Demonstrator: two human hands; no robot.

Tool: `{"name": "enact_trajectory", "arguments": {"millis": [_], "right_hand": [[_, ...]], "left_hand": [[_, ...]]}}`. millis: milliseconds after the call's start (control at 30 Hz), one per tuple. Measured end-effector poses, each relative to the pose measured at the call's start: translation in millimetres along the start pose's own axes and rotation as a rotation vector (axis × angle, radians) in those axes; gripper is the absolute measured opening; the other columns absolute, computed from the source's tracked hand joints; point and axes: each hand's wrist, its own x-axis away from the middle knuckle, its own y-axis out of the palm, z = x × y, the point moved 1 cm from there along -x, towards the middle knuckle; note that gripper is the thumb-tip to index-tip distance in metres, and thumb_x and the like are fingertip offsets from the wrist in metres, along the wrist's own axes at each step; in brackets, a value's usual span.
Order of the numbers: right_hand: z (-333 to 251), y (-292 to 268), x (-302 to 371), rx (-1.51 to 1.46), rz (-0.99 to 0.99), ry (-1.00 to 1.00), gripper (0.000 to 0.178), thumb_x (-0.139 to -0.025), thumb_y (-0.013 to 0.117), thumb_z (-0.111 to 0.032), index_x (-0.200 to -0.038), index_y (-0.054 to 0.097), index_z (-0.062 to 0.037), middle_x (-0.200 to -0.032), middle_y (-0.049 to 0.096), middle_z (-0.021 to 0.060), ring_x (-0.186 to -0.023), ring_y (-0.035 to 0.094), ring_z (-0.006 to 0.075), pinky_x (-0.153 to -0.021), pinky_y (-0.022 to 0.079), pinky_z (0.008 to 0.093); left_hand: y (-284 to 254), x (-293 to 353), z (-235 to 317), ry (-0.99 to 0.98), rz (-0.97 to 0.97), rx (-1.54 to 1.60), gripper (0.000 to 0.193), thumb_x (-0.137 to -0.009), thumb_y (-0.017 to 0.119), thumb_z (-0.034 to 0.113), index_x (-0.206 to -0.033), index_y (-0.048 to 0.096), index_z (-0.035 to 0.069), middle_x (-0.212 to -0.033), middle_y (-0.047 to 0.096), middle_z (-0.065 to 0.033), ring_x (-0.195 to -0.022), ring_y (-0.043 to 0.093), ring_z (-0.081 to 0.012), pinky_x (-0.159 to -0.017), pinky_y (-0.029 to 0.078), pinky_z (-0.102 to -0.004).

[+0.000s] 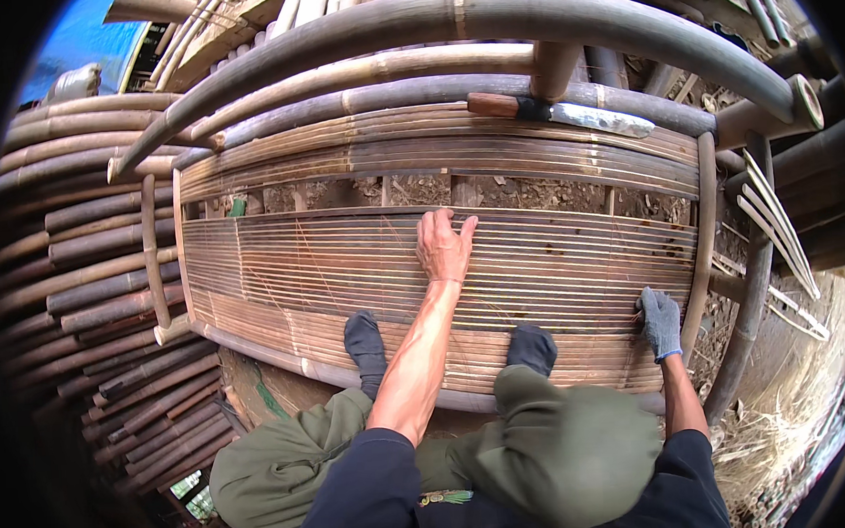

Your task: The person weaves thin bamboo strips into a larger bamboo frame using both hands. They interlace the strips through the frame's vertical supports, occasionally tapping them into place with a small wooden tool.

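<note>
A panel of thin bamboo slats (308,270) lies across a curved bamboo frame in front of me. My bare left hand (446,248) lies flat on the slats near the panel's upper edge, fingers spread and holding nothing. At the panel's right end, beside the frame's side pole (704,249), my gloved right hand (660,323) has its fingers curled on the end of a slat. My two feet in dark socks (365,343) rest on the lower slats. A second slatted strip (436,153) runs above the gap.
A knife (567,113) with a wooden handle lies on a bamboo pole at the top. Stacked bamboo poles (98,281) fill the left side. Loose split strips (779,221) lean at the right, above dry straw (792,378).
</note>
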Motion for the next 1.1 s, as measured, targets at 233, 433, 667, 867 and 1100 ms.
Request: {"name": "enact_trajectory", "arguments": {"millis": [233,433,667,867,1100], "right_hand": [[-6.4,6.8,9.0,-0.153,0.046,0.045,0.045,-0.101,0.050,-0.032,-0.072,0.064,-0.0005,-0.064,0.060,0.0125,-0.058,0.057,0.0227,-0.059,0.042,0.0375],[-14.3,-3.8,15.9,-0.579,0.056,0.409,0.027,-0.100,0.057,-0.024,-0.089,0.067,-0.0012,-0.071,0.063,0.0048,-0.055,0.054,0.0125,-0.055,0.042,0.0266],[178.6,3.5,181.0,-1.281,0.605,0.513,0.026,-0.102,0.046,-0.027,-0.079,0.044,-0.0158,-0.064,0.035,-0.0018,-0.057,0.034,0.0123,-0.055,0.034,0.0291],[184.5,0.4,329.4,0.056,0.351,1.246,0.018,-0.091,0.063,-0.017,-0.107,0.061,-0.0075,-0.090,0.062,0.0063,-0.083,0.061,0.0192,-0.076,0.052,0.0317],[-33.9,94.1,173.6,0.305,0.755,0.047,0.040,-0.084,0.068,-0.006,-0.123,0.063,-0.0038,-0.098,0.065,0.0068,-0.087,0.064,0.0217,-0.081,0.054,0.0320]], "left_hand": [[3.6,-9.9,4.2,0.005,-0.130,0.167,0.017,-0.089,0.067,0.020,-0.087,0.068,0.003,-0.088,0.066,-0.0130,-0.083,0.065,-0.0282,-0.075,0.052,-0.0406],[-56.1,6.1,101.9,0.311,-1.150,0.735,0.020,-0.094,0.065,0.022,-0.083,0.068,0.006,-0.080,0.064,-0.0066,-0.076,0.061,-0.0166,-0.069,0.052,-0.0326],[-98.5,-77.0,-83.7,1.109,-0.668,-0.360,0.038,-0.085,0.060,0.014,-0.123,0.061,0.015,-0.122,0.057,-0.0058,-0.111,0.055,-0.0237,-0.092,0.048,-0.0369],[-82.8,-96.8,-127.5,1.532,-0.575,-0.181,0.014,-0.080,0.060,0.021,-0.091,0.062,0.013,-0.090,0.054,0.0006,-0.091,0.055,-0.0170,-0.081,0.047,-0.0325],[-74.0,-105.5,-122.3,1.207,-0.759,0.020,0.009,-0.083,0.055,0.011,-0.091,0.057,0.005,-0.082,0.052,-0.0076,-0.078,0.054,-0.0247,-0.074,0.048,-0.0369]]}}
